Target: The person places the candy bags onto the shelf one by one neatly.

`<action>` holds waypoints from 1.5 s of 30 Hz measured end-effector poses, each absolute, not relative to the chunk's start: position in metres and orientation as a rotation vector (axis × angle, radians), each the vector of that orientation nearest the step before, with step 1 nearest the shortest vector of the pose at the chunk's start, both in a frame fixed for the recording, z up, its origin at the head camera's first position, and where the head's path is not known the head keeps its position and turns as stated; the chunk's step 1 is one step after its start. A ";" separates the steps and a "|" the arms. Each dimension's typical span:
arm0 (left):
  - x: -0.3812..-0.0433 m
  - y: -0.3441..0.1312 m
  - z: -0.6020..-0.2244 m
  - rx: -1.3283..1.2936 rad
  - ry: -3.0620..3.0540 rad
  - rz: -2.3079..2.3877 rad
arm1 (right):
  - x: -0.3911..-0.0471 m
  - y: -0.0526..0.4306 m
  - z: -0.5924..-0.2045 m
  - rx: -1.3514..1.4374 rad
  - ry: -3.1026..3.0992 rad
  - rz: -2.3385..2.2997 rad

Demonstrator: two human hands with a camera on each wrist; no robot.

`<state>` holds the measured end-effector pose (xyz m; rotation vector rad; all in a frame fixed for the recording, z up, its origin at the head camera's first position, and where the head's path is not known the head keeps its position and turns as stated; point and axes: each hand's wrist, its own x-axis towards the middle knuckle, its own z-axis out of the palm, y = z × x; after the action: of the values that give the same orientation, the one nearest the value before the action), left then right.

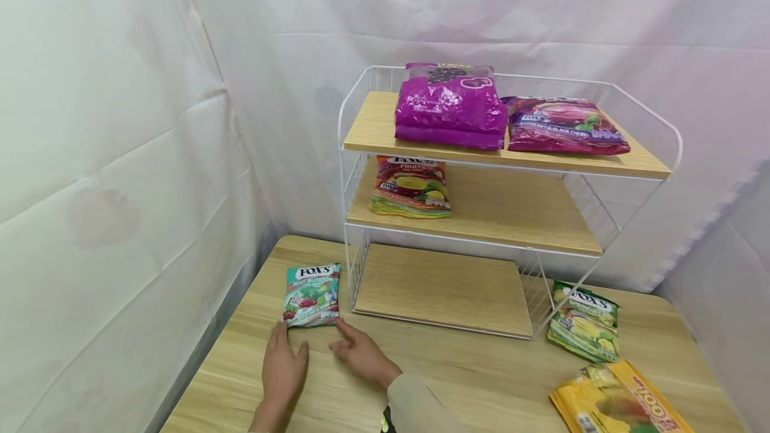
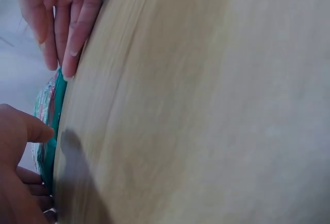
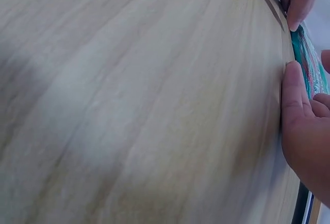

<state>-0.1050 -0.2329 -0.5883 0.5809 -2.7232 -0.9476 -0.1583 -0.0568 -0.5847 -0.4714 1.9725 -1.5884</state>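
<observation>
Mint candy bag (image 1: 312, 295): lies face up on the table (image 1: 469, 379), just left of the rack (image 1: 442, 286), its near edge toward the person.
Left hand (image 1: 284, 361): in front and left of the rack, spread loosely with fingers extended, fingertips at the bag's near left corner; it grasps nothing.
Right hand (image 1: 365, 355): in front of the rack's left end, index finger reaching to the bag's near right corner, the other fingers relaxed; it grasps nothing either.
Rack top: a purple bag (image 1: 448, 109) toward the left, a berry candy bag (image 1: 565, 127) beside it on the right.
Rack middle: a red and orange fruit candy bag (image 1: 412, 186) at the left end.
Right of the rack: a green candy bag (image 1: 585, 323) beside its near right corner; a yellow bag (image 1: 619, 399) farther forward, partly cut off by the head view's lower edge.
Behind the rack: a pale cloth (image 1: 289, 85).
</observation>
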 end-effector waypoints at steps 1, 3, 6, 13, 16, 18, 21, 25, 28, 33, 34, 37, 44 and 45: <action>-0.104 -0.232 -0.588 0.587 -2.726 -0.948 | -0.158 -0.055 -0.584 -0.478 1.972 -1.583; -0.101 -0.230 -0.588 0.590 -2.734 -0.954 | -0.156 -0.052 -0.585 -0.491 1.972 -1.573; -0.098 -0.228 -0.587 0.589 -2.745 -0.949 | -0.155 -0.047 -0.585 -0.505 1.971 -1.559; -0.089 -0.227 -0.581 0.576 -2.800 -0.889 | -0.147 -0.037 -0.586 -0.533 1.894 -1.580; -0.085 -0.228 -0.579 0.580 -2.836 -0.861 | -0.144 -0.034 -0.590 -0.572 1.876 -1.575; -0.081 -0.228 -0.577 0.585 -2.856 -0.852 | -0.142 -0.032 -0.593 -0.590 1.854 -1.575; -0.076 -0.226 -0.574 0.604 -2.891 -0.850 | -0.141 -0.028 -0.598 -0.588 1.800 -1.594; -0.069 -0.219 -0.572 0.656 -2.922 -0.883 | -0.140 -0.021 -0.599 -0.571 1.720 -1.630; -0.065 -0.213 -0.572 0.670 -2.921 -0.901 | -0.139 -0.017 -0.597 -0.563 1.694 -1.644; -0.062 -0.208 -0.572 0.670 -2.883 -0.944 | -0.136 -0.013 -0.595 -0.520 1.647 -1.676; -0.061 -0.208 -0.572 0.678 -2.874 -0.958 | -0.136 -0.012 -0.594 -0.514 1.646 -1.674; -0.059 -0.209 -0.570 0.710 -2.849 -1.004 | -0.134 -0.009 -0.594 -0.508 1.648 -1.662; -0.053 -0.204 -0.564 0.747 -2.831 -1.054 | -0.128 0.002 -0.591 -0.490 1.647 -1.671; -0.052 -0.203 -0.564 0.748 -2.832 -1.055 | -0.127 0.004 -0.591 -0.483 1.634 -1.676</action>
<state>-0.0522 -0.2030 -0.5638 0.7481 -2.8315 -1.0552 -0.1271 0.0043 -0.5914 -0.4833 1.6341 -1.6763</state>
